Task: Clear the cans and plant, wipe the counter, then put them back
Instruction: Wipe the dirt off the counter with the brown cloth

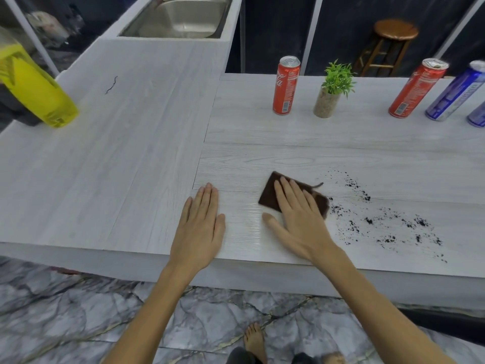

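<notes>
At the far left, around nine o'clock, a yellow bottle (34, 93) leans in at the edge of view on the pale wood-grain tabletop (131, 166). Toward eleven o'clock a steel sink (181, 19) is set into the far end of the surface, and a small dark squiggle (111, 85) lies on the boards below it.

Near the front edge, the left hand (200, 227) lies flat and open, palm down, fingers together, holding nothing. Just beside it at its three o'clock, the right hand (299, 219) is also spread flat, pressing down on a dark brown cloth (275, 193) whose corner shows past the fingertips at twelve o'clock; the thumb rests on the bare tabletop.

Back at twelve o'clock from the hands, well apart from them, a red can (286, 86) stands upright near the far edge. Just beside it to the right is a small green plant (332, 93) in a speckled round pot.

To the right of the cloth, from three to four o'clock, dark crumbs (388, 224) are scattered across the surface, the nearest of them touching the cloth's edge.

Beyond the tabletop at one o'clock a wooden stool (392, 44) stands on the floor. At two o'clock a second red can (417, 88) stands near the far edge, with a blue can (456, 91) just beside it and another blue one (479, 115) cut off by the frame.
</notes>
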`<action>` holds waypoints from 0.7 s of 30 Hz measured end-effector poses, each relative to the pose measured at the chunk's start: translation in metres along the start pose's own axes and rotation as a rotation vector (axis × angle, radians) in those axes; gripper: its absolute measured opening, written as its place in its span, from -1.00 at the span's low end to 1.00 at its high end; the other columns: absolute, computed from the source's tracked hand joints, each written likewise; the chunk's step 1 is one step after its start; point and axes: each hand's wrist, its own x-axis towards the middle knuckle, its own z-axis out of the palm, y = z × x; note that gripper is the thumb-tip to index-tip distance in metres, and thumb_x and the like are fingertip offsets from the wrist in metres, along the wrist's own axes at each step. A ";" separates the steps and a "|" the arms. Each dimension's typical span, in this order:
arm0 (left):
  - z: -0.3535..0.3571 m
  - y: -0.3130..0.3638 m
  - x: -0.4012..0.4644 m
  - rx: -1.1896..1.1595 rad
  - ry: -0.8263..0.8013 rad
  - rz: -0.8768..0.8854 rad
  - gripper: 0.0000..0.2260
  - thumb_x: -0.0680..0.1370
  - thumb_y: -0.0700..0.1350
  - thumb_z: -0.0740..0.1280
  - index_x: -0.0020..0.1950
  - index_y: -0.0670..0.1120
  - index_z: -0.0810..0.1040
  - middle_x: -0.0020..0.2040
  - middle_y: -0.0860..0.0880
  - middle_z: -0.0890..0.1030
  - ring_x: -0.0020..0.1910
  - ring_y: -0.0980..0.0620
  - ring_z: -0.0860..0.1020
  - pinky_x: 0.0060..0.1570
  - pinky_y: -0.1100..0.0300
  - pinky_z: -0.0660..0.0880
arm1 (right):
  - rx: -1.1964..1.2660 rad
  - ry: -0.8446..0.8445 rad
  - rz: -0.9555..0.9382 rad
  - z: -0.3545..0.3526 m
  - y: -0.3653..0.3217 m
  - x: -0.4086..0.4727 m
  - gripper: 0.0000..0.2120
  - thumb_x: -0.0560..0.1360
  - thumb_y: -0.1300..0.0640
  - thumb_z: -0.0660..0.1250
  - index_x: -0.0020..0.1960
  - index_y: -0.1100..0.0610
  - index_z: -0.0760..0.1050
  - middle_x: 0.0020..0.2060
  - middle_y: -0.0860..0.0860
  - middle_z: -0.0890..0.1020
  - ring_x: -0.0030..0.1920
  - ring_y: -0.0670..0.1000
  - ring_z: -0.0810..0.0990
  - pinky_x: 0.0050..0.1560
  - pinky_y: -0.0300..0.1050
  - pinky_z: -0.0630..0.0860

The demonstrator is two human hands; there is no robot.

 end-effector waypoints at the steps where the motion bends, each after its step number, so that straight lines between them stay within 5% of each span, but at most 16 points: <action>1: 0.000 0.000 0.000 0.008 -0.001 0.001 -0.46 0.75 0.02 -0.12 0.68 -0.11 -0.21 0.69 -0.04 -0.18 0.66 0.09 -0.22 0.63 0.03 -0.21 | 0.000 -0.003 0.000 0.001 -0.009 0.010 -0.20 0.65 -0.35 -0.08 0.72 0.08 -0.16 0.71 -0.01 -0.11 0.69 -0.04 -0.21 0.67 0.00 -0.24; 10: -0.004 0.001 0.002 -0.005 -0.046 -0.016 -0.46 0.75 0.01 -0.12 0.67 -0.10 -0.25 0.68 -0.03 -0.24 0.65 0.10 -0.27 0.62 0.07 -0.27 | 0.049 0.001 -0.202 0.020 -0.031 -0.073 -0.23 0.68 -0.33 0.03 0.72 -0.01 -0.16 0.71 -0.09 -0.10 0.69 -0.09 -0.18 0.67 0.01 -0.15; 21: -0.003 0.030 0.037 -0.129 -0.059 0.039 -0.46 0.75 0.06 -0.11 0.68 -0.08 -0.18 0.68 0.01 -0.21 0.64 0.14 -0.27 0.62 0.11 -0.27 | -0.002 0.031 0.081 -0.010 0.043 -0.015 -0.16 0.61 -0.40 -0.16 0.72 0.08 -0.15 0.71 -0.01 -0.09 0.69 -0.05 -0.21 0.67 -0.01 -0.21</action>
